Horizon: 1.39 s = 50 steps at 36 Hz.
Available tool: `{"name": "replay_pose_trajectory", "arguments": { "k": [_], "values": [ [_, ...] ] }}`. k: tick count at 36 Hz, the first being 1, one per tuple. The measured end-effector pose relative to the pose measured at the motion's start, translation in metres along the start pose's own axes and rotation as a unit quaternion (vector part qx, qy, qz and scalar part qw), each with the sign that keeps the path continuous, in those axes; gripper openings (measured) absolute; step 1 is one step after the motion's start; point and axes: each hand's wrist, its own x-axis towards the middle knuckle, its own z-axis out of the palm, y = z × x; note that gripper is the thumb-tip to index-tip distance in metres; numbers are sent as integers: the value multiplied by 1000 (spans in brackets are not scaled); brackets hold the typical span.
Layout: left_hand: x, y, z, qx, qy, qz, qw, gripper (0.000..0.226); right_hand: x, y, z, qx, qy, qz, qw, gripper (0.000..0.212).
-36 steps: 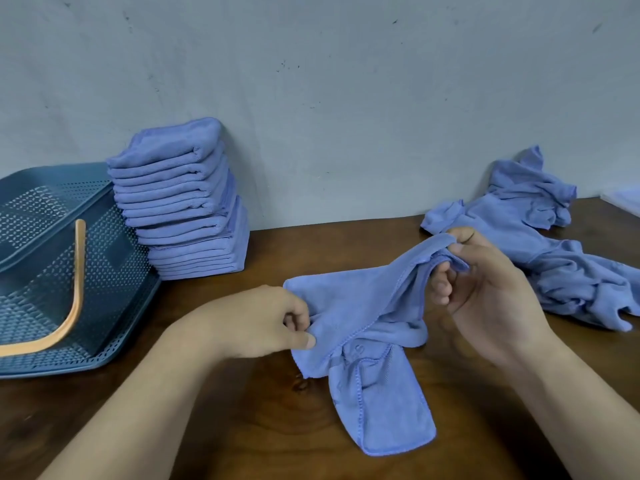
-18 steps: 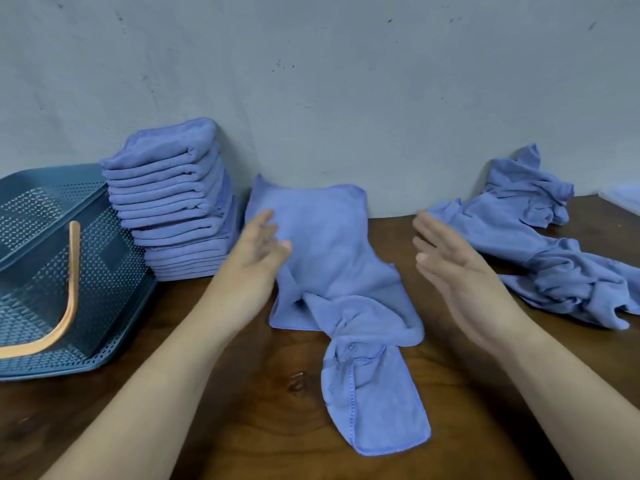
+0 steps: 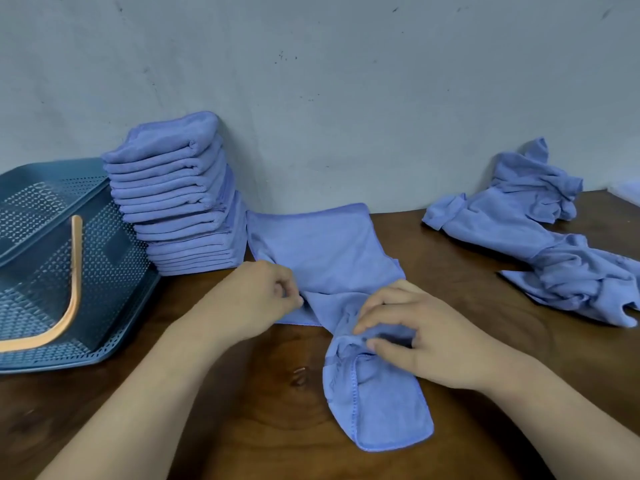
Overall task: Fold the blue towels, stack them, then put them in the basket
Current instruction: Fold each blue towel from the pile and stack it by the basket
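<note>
One blue towel (image 3: pixel 329 251) lies spread on the wooden table, its far edge against the wall and its near part bunched and twisted toward me. My left hand (image 3: pixel 252 296) pinches the towel's left edge near its front corner. My right hand (image 3: pixel 415 337) grips the bunched fabric in the middle of the towel, thumb and fingers curled around a fold. A tall stack of folded blue towels (image 3: pixel 180 192) leans against the wall to the left. The dark blue perforated basket (image 3: pixel 104 271) with an orange handle (image 3: pixel 69 289) stands at the far left.
A heap of unfolded blue towels (image 3: pixel 540 233) lies at the right, by the wall. The grey wall runs close behind everything. Bare brown tabletop (image 3: pixel 263 403) shows in front, between my forearms.
The towel, tossed out against the wall half a second ago with both hands open above it, now lies flat. Both hands have come down and taken hold of it.
</note>
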Motion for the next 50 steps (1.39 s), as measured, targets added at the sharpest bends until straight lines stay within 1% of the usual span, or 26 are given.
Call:
{"name": "replay_pose_trajectory", "arguments": {
  "k": [2, 4, 6, 8, 10, 12, 13, 15, 16, 17, 19, 22, 24, 26, 29, 33, 35, 36, 37, 39, 41, 43, 45, 47, 49, 50],
  "values": [
    [-5, 5, -3, -20, -72, 27, 997, 9, 0, -3, -2, 1, -11, -17, 1000, 21],
    [-7, 7, 0, -28, -101, 46, 993, 5, 0, -4, 1, -45, -41, -25, 998, 29],
    [-6, 5, 9, 0, -121, 51, 991, 23, 1, -2, 5, -77, -54, -7, 996, 33],
    [-4, 3, 18, 44, -129, 64, 989, 35, 1, 3, 4, -62, -37, 17, 997, 28],
    [-2, 1, 21, 49, -116, 65, 990, 34, 0, 4, -5, -18, 2, 41, 999, 28],
    [0, -2, 20, 51, -111, 55, 991, 30, -2, 3, -15, 70, 62, 75, 993, 36],
    [0, -3, 18, 59, -115, 51, 990, 26, -2, 3, -20, 142, 96, 97, 980, 36],
    [0, -6, 14, 79, -110, 38, 990, 15, -3, 4, -29, 262, 169, 151, 938, 28],
    [1, -8, 13, 86, -105, 27, 990, 16, -3, 6, -33, 290, 196, 180, 919, 26],
    [1, -10, 11, 93, -98, 17, 991, 24, -2, 8, -38, 291, 212, 203, 911, 25],
    [2, -15, 9, 105, -87, -4, 991, 43, -1, 16, -44, 260, 225, 232, 910, 28],
    [3, -20, 6, 112, -88, -36, 989, 53, -2, 26, -41, 221, 206, 234, 924, 26],
    [2, -21, 7, 122, -79, -47, 988, 52, -3, 28, -37, 178, 201, 223, 937, 18],
    [-2, -21, 9, 138, -58, -43, 988, 47, -3, 25, -38, 148, 191, 211, 947, 19],
    [-13, -20, 15, 136, 2, -4, 991, 39, -5, 18, -42, 104, 128, 208, 964, 21],
    [-45, -20, 35, 72, 111, 65, 989, 26, -9, 19, -46, 35, 54, 229, 971, 21],
    [-65, -20, 50, 38, 143, 120, 982, 16, -12, 21, -50, 6, 26, 226, 974, 11],
    [-75, -19, 57, 35, 135, 155, 978, 11, -13, 22, -53, 3, 4, 220, 975, 11],
    [-82, -16, 63, 36, 113, 189, 975, 12, -16, 25, -57, 4, -29, 214, 976, 20],
    [-90, -10, 72, 41, 62, 243, 967, 25, -20, 30, -61, -4, -110, 197, 974, 35],
    [-89, -1, 76, 51, 23, 264, 963, 31, -23, 32, -61, -33, -163, 167, 972, 46],
    [-83, 7, 78, 43, 10, 263, 964, 27, -24, 32, -58, -33, -178, 151, 972, 52],
    [-78, 9, 76, 20, 12, 265, 964, 17, -22, 32, -54, -36, -160, 138, 977, 43],
    [-76, 8, 72, -6, 10, 263, 965, 9, -19, 34, -49, -71, -140, 121, 980, 24],
    [-77, 2, 68, -32, 5, 241, 970, 8, -18, 29, -48, -97, -144, 114, 978, 10],
    [-78, -3, 66, -45, 4, 226, 973, 10, -18, 25, -49, -85, -149, 114, 979, 7]
  ]
}}
